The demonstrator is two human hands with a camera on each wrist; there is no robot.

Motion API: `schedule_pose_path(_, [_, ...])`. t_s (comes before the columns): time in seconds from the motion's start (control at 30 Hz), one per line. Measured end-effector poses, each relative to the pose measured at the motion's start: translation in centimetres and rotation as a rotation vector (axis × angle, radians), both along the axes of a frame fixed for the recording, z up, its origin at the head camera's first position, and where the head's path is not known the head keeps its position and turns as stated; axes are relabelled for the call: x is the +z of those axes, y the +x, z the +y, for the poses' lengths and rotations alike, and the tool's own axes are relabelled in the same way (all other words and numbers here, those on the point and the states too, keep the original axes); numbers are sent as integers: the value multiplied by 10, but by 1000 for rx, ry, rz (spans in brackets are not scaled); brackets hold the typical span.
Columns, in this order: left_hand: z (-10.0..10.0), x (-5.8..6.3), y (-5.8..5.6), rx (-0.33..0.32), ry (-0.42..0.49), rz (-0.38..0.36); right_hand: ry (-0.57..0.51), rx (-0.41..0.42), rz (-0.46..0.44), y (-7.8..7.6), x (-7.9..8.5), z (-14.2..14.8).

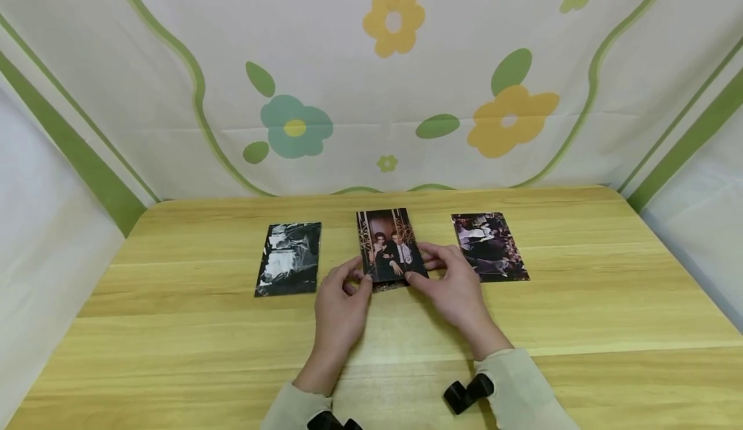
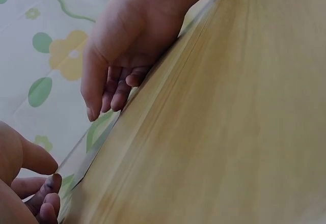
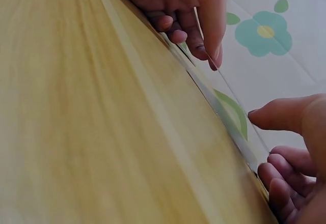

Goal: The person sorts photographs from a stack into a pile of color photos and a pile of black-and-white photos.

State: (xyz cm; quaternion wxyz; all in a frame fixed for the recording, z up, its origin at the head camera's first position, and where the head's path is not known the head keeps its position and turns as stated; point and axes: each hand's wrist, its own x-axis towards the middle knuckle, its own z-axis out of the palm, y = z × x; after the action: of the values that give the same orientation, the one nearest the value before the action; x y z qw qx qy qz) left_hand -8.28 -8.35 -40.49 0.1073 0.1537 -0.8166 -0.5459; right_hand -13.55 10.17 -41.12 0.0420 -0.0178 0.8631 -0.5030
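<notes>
Both hands hold a colour photo card (image 1: 386,240) of two people in dark clothes by its lower corners. My left hand (image 1: 344,298) pinches the lower left corner, thumb on the front and fingers behind. At the lower right corner, the thumb of my right hand (image 1: 455,288) lies on the front, with the fingers behind the right edge. Seen edge-on in the right wrist view, the card is a thin line between the left hand (image 3: 178,12) and right hand (image 3: 300,158). Below it, a second card (image 1: 389,285) shows only its lower strip; the rest is hidden.
A black-and-white photo card (image 1: 287,259) lies on the wooden table (image 1: 191,333) to the left. Another dark colour card (image 1: 490,246) lies to the right, near the right hand. A flower-printed cloth (image 1: 360,82) hangs behind the table. Black wrist devices (image 1: 467,392) sit at the sleeves.
</notes>
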Motion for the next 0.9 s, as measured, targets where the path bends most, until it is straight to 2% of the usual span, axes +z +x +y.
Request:
schedule_pose_path(0.27, [-5, 6, 0, 13, 132, -1, -130, 1, -5, 0, 7, 0])
schedule_pose_path(0.5, [-9, 22, 1, 24, 193, -1, -195, -8, 10, 1, 20, -2])
schedule_pose_path(0.67, [-11, 31, 3, 23, 212, 5, -205, -15, -1, 3, 24, -4])
schedule_pose_path(0.9, [-11, 32, 2, 19, 213, -3, -209, -23, -3, 4, 26, -4])
